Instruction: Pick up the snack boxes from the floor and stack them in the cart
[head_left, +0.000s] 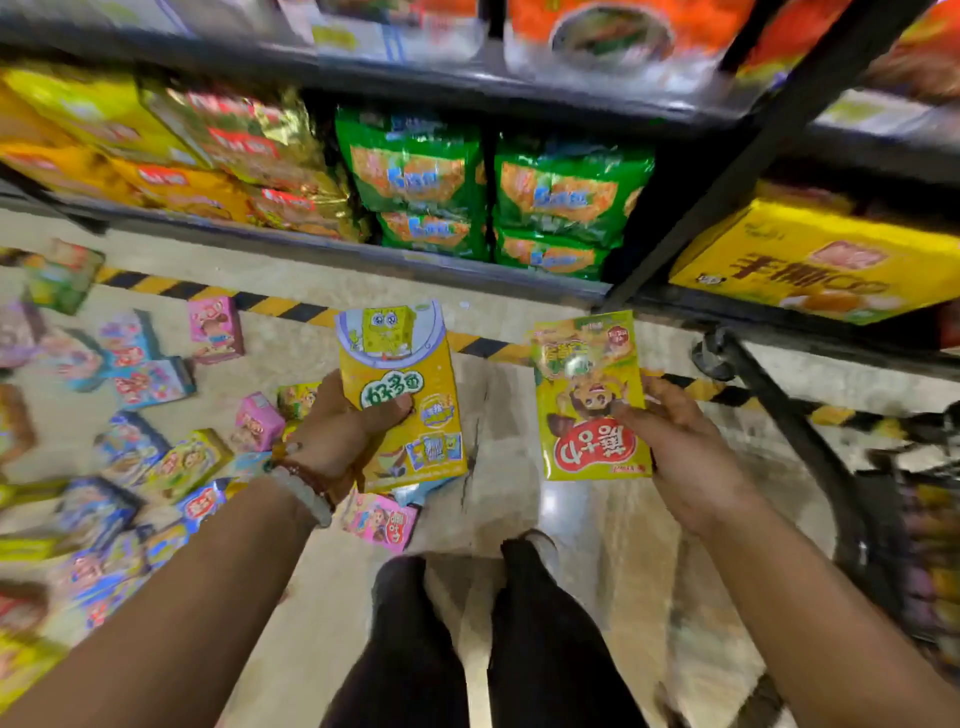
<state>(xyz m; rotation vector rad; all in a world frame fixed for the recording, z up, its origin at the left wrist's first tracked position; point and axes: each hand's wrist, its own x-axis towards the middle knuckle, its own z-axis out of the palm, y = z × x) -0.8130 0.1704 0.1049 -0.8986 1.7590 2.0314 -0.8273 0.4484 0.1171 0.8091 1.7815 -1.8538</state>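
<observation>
Left hand (340, 431) grips a yellow cartoon-sponge box (400, 395); right hand (675, 441) grips a yellow, seemingly upside-down box (589, 400).

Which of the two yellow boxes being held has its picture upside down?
The yellow box in the right hand, with the red bean-shaped logo. Its cartoon face and logo are inverted, whereas the sponge-character box in the left hand reads upright.

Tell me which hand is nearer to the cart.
Right. The right hand, holding a yellow snack box, is just left of the cart at the frame's right edge; the left hand holds another box farther left.
</observation>
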